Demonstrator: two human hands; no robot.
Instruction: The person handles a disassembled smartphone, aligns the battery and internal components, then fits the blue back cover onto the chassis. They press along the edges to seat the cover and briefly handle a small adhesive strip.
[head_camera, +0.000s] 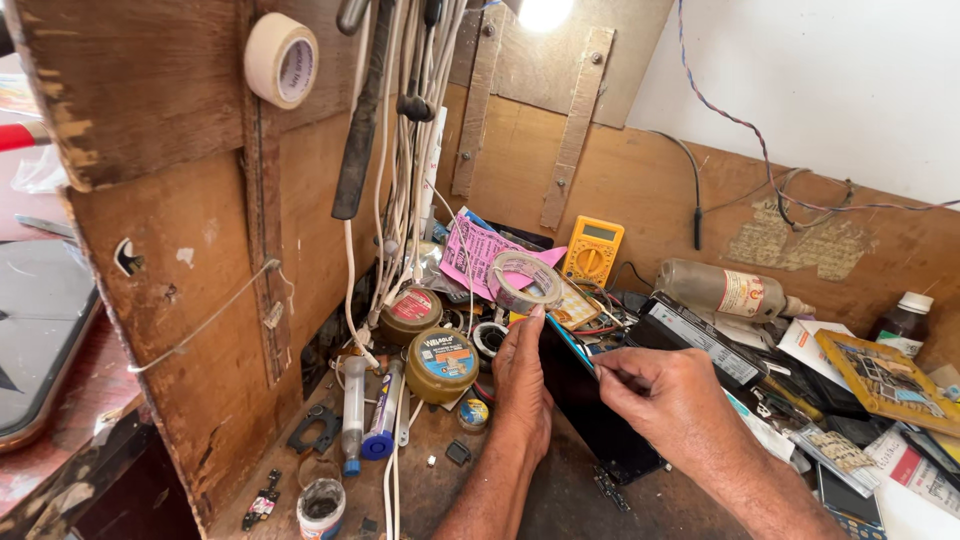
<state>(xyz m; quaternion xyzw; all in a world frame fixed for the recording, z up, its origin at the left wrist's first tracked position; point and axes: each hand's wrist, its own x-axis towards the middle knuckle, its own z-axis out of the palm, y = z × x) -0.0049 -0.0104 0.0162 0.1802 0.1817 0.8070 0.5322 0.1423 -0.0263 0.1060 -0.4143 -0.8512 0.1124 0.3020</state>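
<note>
Nearest, one small pot (321, 506) sits at 7 o'clock on the worktop (430, 490). The left hand (522, 385) lies flat along one black phone (600, 420), its grip steadying the left edge. At 3 o'clock of it, the right hand (655, 390) pinches one thin tool (583, 357) against the phone's top. Two tubes (368, 415) lie at 9 o'clock. Two round tins (428, 345) stand beyond, then one tape roll (526, 281), one yellow meter (592, 250) and one bottle (722, 290) at 1 o'clock.

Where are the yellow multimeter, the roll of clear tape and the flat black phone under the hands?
yellow multimeter (592, 250): head view, on its dial.
roll of clear tape (505, 265): head view, on its upper band.
flat black phone (585, 410): head view, on its dark face.
</note>
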